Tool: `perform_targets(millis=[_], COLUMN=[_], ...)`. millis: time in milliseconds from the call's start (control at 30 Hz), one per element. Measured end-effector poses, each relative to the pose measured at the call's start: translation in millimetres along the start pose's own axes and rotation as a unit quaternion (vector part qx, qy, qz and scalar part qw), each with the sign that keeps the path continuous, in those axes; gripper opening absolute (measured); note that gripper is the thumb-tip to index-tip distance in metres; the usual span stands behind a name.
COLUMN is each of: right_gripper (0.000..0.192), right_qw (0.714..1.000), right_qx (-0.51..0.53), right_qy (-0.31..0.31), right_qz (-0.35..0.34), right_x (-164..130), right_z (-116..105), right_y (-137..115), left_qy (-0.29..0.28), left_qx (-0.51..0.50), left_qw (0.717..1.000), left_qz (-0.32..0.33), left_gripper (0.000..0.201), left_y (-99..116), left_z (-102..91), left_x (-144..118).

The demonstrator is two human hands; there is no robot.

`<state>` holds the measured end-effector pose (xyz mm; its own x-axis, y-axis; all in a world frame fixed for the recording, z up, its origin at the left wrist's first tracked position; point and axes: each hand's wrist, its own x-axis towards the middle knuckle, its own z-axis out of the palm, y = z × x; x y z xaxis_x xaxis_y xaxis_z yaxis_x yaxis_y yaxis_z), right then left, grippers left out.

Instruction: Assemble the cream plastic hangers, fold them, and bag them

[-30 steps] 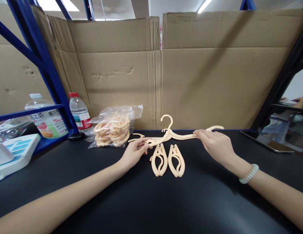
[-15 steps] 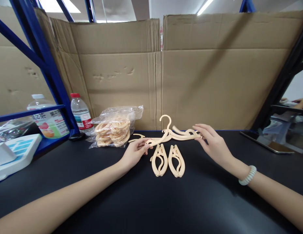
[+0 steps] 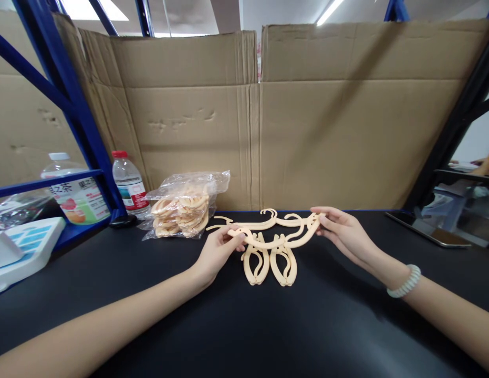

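Because the folding hanger (image 3: 273, 231) was thin moulded plastic, it looked light and fairly stiff, though its hinged arms seemed likely to swing loose, so the outer ends were the sensible places to take hold. It hung just above the desk (image 3: 244, 325), directly over the two folded hangers (image 3: 270, 262), well in front of the cardboard wall (image 3: 248, 121). The left hand (image 3: 218, 252) pinched the end on its side between thumb and fingertips; its grip was closed on the plastic. The right hand (image 3: 342, 233) pinched the opposite, partly folded end the same way, fingers lightly curled. A bag of hangers (image 3: 185, 207) lay to the left of the held piece.
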<state>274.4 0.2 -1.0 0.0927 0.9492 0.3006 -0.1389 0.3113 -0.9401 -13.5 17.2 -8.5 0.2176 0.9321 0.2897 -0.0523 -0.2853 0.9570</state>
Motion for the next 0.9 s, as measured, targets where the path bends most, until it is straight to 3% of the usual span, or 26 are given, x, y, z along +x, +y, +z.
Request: perform_targets(millis=[133, 200, 300, 400, 533, 667, 900], right_gripper=[0.037, 0.034, 0.025, 0.022, 0.029, 0.031, 0.037], right_qw=[0.999, 0.999, 0.993, 0.967, 0.943, 0.932, 0.934], right_qx=[0.048, 0.036, -0.038, -0.119, -0.157, -0.165, -0.191], right_qy=[0.016, -0.007, -0.112, -0.226, -0.293, -0.321, -0.295], right_qz=[0.017, 0.006, -0.012, -0.016, -0.024, -0.035, -0.064], right_x=[-10, -16, -24, -29, -31, -33, -34], right_z=[16, 24, 34, 39, 40, 40, 39], right_y=[-4, -6, -8, -10, -10, -12, -14], left_qy=[-0.019, -0.039, -0.059, -0.057, -0.048, -0.051, -0.098], left_qx=[-0.05, -0.059, -0.059, -0.057, -0.053, -0.069, -0.076], left_qw=[0.999, 0.997, 0.996, 0.997, 0.997, 0.996, 0.992], left_qz=[-0.002, -0.005, -0.008, -0.004, -0.007, -0.018, 0.001], left_gripper=[0.023, 0.027, 0.031, 0.034, 0.041, 0.038, 0.023], left_y=[1, 2, 3, 5, 6, 4, 1], left_z=[9.4, 11.9, 13.1, 13.0, 13.1, 11.6, 8.6], left_x=[-9, -11, -13, -13, -14, -13, -14])
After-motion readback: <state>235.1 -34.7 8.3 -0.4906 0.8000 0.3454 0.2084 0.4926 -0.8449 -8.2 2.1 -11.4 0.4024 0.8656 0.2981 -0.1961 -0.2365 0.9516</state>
